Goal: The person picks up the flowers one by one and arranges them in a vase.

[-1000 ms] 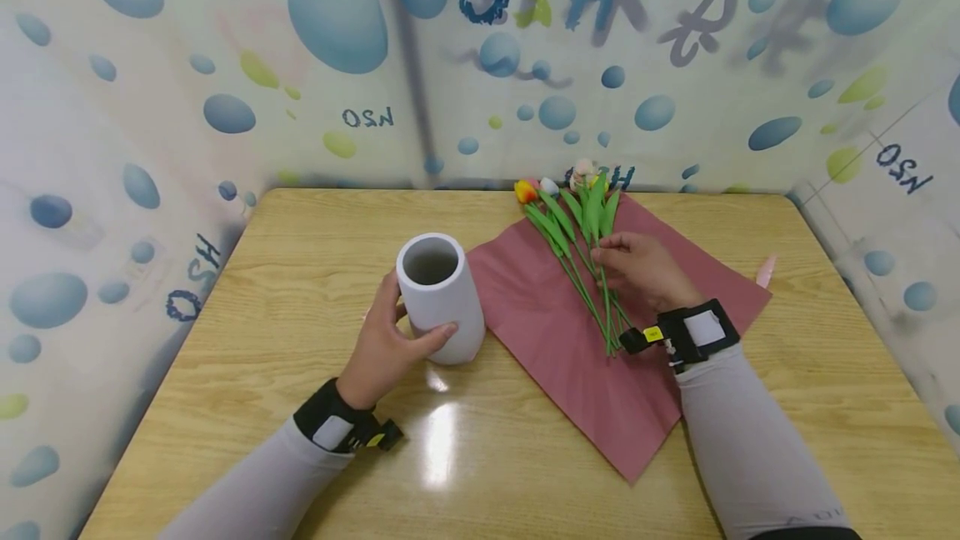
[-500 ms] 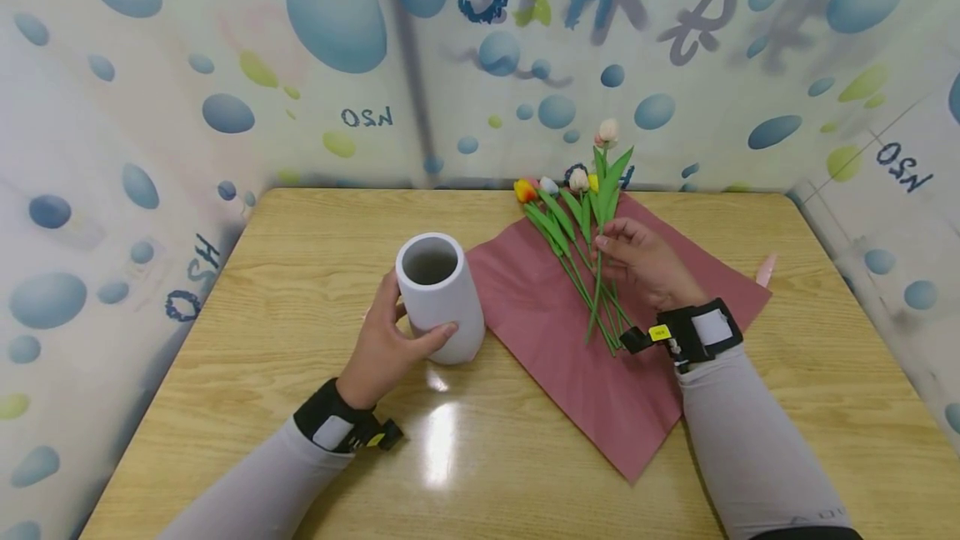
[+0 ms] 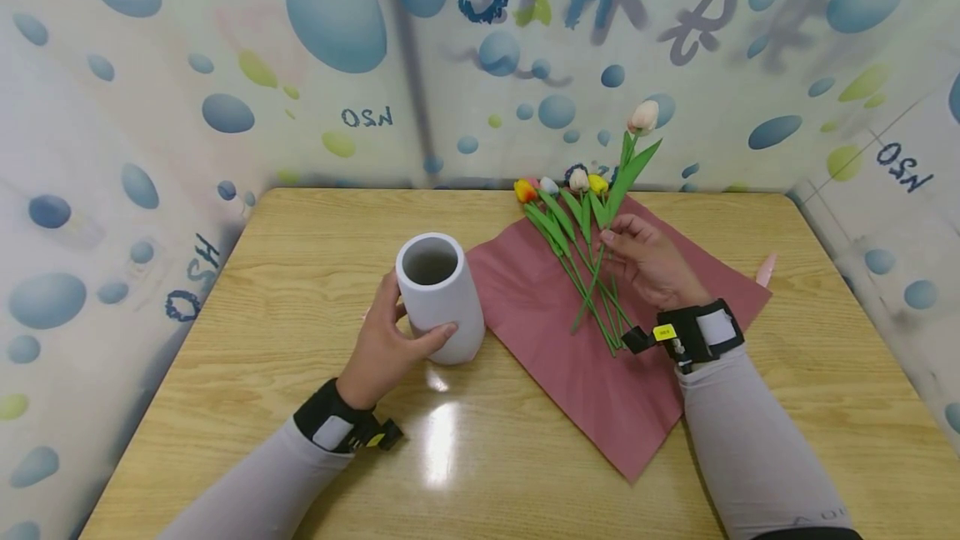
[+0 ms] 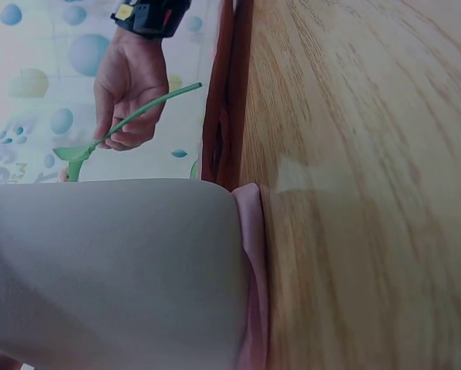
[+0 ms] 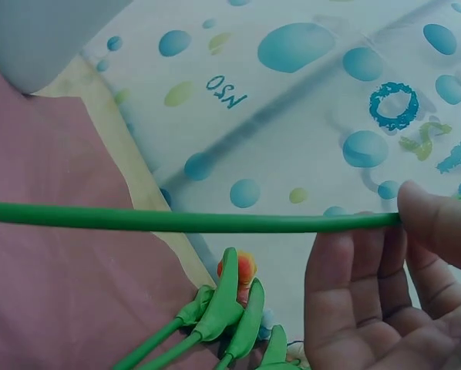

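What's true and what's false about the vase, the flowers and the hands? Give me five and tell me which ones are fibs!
1. The left hand is holding the vase. True.

2. The right hand is holding a flower by its petals. False: it pinches the green stem.

3. The flower in the right hand has a pale bloom. True.

4. A flower is standing in the vase. False: none shows in it; the other flowers lie on the paper.

5. The paper is bright green. False: it is a dusky pink.
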Demonstrator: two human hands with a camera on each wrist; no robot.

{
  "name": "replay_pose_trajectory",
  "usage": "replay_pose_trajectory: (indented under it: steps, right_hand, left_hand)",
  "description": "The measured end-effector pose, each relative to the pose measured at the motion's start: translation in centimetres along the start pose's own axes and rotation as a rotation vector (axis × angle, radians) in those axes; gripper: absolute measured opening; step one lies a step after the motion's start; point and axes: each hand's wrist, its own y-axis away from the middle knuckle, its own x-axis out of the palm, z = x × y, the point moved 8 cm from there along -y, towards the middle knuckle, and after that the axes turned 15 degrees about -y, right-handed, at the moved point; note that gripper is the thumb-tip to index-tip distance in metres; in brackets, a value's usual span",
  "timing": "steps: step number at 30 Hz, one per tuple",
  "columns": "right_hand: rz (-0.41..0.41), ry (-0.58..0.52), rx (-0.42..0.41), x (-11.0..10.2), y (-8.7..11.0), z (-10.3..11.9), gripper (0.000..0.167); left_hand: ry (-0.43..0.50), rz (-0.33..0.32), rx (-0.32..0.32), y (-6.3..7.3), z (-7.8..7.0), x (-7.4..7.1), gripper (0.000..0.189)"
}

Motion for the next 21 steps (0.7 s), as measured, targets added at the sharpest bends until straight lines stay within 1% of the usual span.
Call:
replay_pose_trajectory:
  steps: [5,12,17,21]
  right_hand:
    - [0.026,-0.055,-0.028,0.3,0.1,0.2,0.013]
    - [0.04,-0.131,-0.062,0.8,0.0,0.5,0.013]
    - [0.053,-0.166,-0.101,1.8,0.2,0.9,0.014]
    - [0.055,-0.191,-0.12,3.1,0.5,0.9,0.017]
  left_hand:
    - [0.005,0.003,0.005,0.0,-0.1,0.0,0.09]
    - [0.005,0.004,-0.003,-0.1,0.1,0.0,0.088]
    - [0.004,0.003,-0.003,0.0,0.2,-0.1,0.088]
    - [0.002,0.005,-0.009,0.0,0.1,-0.1,0.088]
